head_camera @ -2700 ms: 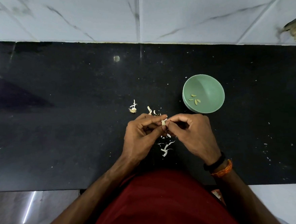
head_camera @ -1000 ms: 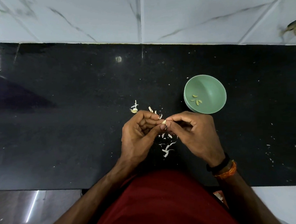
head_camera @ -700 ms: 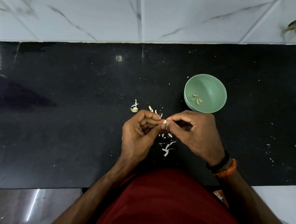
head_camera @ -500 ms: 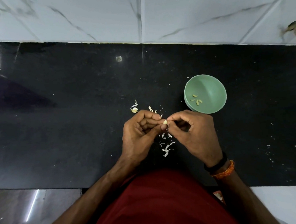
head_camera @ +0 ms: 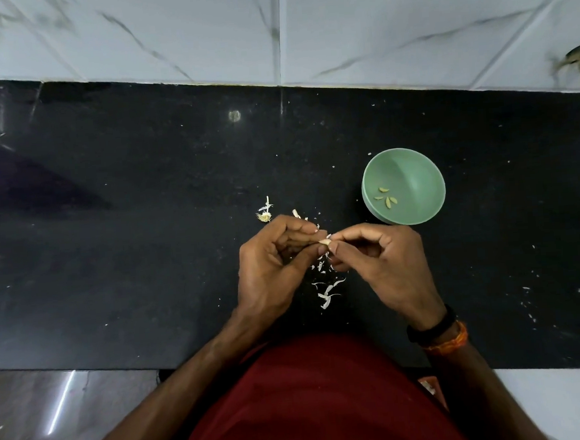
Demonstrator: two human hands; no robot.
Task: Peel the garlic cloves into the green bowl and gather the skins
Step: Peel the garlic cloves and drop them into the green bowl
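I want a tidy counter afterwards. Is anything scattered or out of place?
Yes: garlic skins lie strewn on the black counter under and beyond the hands, with a root scrap apart to the left. The green bowl stands upright, holding only cloves.

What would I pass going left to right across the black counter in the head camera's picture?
Garlic root scrap → left hand → garlic clove → right hand → green bowl.

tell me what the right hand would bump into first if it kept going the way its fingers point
The right hand points left across the counter, its fingers pinching the garlic clove. Straight on, it would meet the left hand almost at once; their fingertips already look to be touching at the clove.
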